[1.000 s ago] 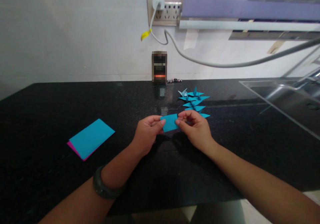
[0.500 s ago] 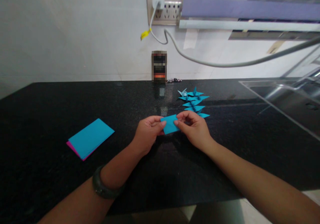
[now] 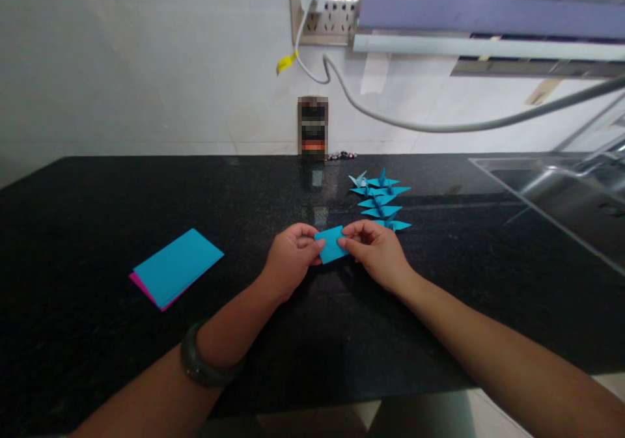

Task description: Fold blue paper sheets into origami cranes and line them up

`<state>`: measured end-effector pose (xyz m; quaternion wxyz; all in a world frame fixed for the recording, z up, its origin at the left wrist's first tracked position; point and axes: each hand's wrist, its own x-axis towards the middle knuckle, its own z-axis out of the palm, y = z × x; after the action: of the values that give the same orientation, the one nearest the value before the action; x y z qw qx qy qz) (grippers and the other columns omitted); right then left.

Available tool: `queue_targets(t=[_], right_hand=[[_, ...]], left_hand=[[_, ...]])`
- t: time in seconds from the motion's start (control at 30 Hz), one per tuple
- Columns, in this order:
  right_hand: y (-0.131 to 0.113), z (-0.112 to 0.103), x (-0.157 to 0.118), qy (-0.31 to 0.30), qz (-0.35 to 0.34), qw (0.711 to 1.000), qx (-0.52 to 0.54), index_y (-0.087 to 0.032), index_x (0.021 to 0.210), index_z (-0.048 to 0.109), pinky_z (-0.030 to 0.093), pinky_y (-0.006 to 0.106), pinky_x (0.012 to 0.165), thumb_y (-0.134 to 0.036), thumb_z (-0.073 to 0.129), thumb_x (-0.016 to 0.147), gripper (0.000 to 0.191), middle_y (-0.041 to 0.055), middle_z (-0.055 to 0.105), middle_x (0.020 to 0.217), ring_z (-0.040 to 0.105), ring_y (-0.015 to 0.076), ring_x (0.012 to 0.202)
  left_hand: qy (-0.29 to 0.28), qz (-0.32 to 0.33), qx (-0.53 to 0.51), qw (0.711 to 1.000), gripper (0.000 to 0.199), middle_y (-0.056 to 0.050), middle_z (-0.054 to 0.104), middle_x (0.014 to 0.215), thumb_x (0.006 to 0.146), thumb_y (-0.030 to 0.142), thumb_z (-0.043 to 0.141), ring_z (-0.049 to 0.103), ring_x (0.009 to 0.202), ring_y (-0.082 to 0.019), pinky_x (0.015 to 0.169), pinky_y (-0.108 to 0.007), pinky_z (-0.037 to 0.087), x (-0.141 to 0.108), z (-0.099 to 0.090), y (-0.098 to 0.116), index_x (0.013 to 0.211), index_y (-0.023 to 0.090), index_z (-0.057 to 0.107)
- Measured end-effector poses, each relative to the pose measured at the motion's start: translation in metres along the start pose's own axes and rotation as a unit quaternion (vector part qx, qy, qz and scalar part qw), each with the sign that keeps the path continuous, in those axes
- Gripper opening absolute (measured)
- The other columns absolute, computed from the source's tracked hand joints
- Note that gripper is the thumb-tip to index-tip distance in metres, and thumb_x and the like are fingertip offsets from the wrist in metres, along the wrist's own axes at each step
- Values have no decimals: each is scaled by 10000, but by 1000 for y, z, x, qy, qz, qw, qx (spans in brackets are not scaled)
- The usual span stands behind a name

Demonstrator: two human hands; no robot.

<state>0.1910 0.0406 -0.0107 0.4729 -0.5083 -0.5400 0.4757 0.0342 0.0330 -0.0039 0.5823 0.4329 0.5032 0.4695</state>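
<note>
1. The left hand (image 3: 293,252) is pinching the left edge of a small blue paper (image 3: 331,245), its thumb pressing on the upper face and its fingers curling behind.
2. The right hand (image 3: 378,249) is gripping the same paper at its right edge, the thumb lying on the face and the index finger meeting the top corner.
3. The two hands are standing close together but not touching, the paper spanning the gap between them.
4. The paper is being held over the middle of the black desk (image 3: 293,373), tilting slightly; whether it is touching the surface, the view is not showing.
5. Beyond the right hand, blue folded cranes (image 3: 378,202) are lying in a close cluster, the nearest one being partly hidden by that hand. A paler crane (image 3: 359,180) is sitting at the far left of the group.
6. Well to the left, a stack of blue sheets (image 3: 178,265) is resting at an angle, a magenta sheet (image 3: 141,287) showing beneath.
7. A dark bangle (image 3: 202,363) is encircling the left forearm.
8. Against the wall (image 3: 146,67), a blurred upright object (image 3: 313,129) is standing beside a beaded string (image 3: 342,155).
</note>
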Motion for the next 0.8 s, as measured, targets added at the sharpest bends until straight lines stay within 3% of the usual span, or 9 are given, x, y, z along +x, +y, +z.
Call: queue_targets(t=[0.37,0.8], right_hand=[[1,0,0,19,-40,998,-36,-174,747,563,387,233,490,-271,687,612,207,-35,513,585,456,91,528],[3,1,0,3,-21,999,-46,-178,709,547,359,227,456,-316,680,630,207,-37,514,583,430,87,492]], left_hand=[[-4,13,18,1000,174,62,566,512,644,208,670,538,484,-72,515,-191,464,1,-1,-2,735,159,529],[-19,13,24,999,190,58,562,513,631,228,676,544,485,-83,529,-206,458,0,-1,-2,729,161,528]])
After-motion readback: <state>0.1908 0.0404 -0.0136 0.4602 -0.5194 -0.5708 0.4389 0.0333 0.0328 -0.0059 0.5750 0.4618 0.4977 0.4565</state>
